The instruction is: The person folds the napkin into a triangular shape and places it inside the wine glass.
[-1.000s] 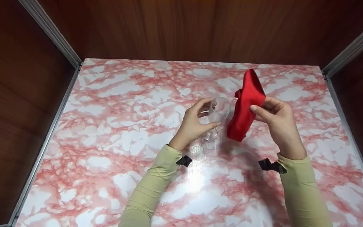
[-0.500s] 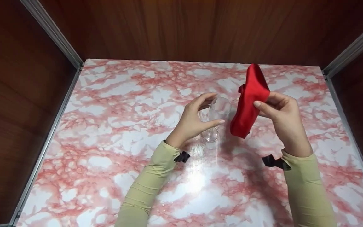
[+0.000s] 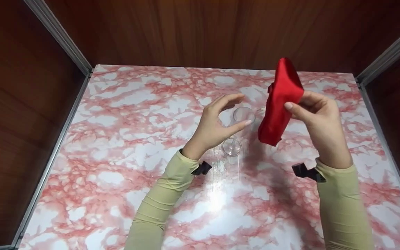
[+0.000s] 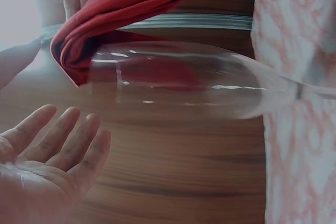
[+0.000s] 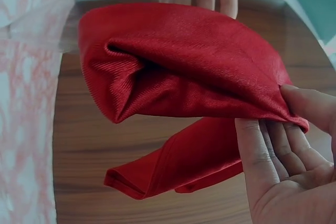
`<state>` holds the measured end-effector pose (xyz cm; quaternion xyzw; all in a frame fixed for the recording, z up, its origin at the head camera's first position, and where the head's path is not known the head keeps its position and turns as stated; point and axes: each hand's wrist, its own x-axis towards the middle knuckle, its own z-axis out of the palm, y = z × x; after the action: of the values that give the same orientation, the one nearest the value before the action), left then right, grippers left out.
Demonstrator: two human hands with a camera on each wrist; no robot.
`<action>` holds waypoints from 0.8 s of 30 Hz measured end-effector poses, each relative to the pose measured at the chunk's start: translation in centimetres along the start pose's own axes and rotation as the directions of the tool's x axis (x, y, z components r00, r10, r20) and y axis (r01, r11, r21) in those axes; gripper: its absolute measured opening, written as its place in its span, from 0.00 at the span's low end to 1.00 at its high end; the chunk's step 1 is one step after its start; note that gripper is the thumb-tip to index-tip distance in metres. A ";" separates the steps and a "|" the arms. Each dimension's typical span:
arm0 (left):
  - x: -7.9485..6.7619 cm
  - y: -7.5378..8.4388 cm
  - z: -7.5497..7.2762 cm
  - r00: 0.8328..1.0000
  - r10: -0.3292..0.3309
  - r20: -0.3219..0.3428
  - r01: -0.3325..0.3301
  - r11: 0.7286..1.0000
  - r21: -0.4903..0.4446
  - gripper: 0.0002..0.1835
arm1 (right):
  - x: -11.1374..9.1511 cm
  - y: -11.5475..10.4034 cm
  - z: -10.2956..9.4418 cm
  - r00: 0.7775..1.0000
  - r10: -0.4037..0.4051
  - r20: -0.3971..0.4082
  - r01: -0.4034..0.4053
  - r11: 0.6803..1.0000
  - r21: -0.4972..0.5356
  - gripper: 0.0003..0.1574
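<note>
A clear champagne flute stands upright on the table, its round foot flat on the surface. My left hand is beside the bowl, thumb and fingers spread wide; in the left wrist view a gap shows between the fingers and the glass. To the right of the flute, my right hand pinches a folded red satin-like cloth between thumb and fingers at one edge. The cloth hangs in the air, doubled over, with a second flap below in the right wrist view.
The table has a pink-and-white marbled top. Dark wood panels enclose it at the back and both sides, with metal strips along the corners. A bright light reflection lies in front of the flute.
My left hand has spread its fingers away from the flute and risen slightly. The right hand has carried the red cloth up and to the right, away from the glass. The flute stays put.
</note>
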<state>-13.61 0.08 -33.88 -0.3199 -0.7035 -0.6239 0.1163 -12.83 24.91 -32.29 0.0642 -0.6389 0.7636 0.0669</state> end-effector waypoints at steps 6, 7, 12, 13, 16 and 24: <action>1.1 1.9 0.2 1.000 -0.010 0.021 0.010 0.999 -0.044 0.25 | 0.1 -1.5 0.7 0.998 -0.046 0.033 0.046 0.999 -0.011 0.17; 1.3 2.1 0.2 0.999 -0.016 0.029 0.018 0.998 -0.057 0.25 | 0.1 -1.7 0.9 0.998 -0.051 0.039 0.051 0.999 -0.015 0.17; 2.3 3.2 0.5 0.995 -0.048 0.092 0.058 0.992 -0.111 0.24 | 0.3 -2.9 1.8 0.995 -0.079 0.065 0.082 0.996 -0.047 0.18; 2.5 3.5 0.5 0.993 -0.056 0.107 0.069 0.990 -0.122 0.24 | 0.4 -3.1 2.1 0.994 -0.083 0.071 0.087 0.995 -0.055 0.18; 3.1 4.0 0.4 0.986 -0.084 0.147 0.105 0.984 -0.142 0.23 | 0.5 -3.6 2.7 0.991 -0.101 0.086 0.108 0.991 -0.085 0.18; 4.1 4.5 0.0 0.986 -0.105 0.128 0.131 0.969 -0.209 0.20 | 1.1 -4.3 3.7 0.981 -0.134 0.138 0.148 0.984 -0.095 0.18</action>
<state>-14.12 1.44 -27.99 -0.3240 -0.6546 -0.6830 0.0022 -13.04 22.01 -27.31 0.1557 -0.6751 0.7164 0.0822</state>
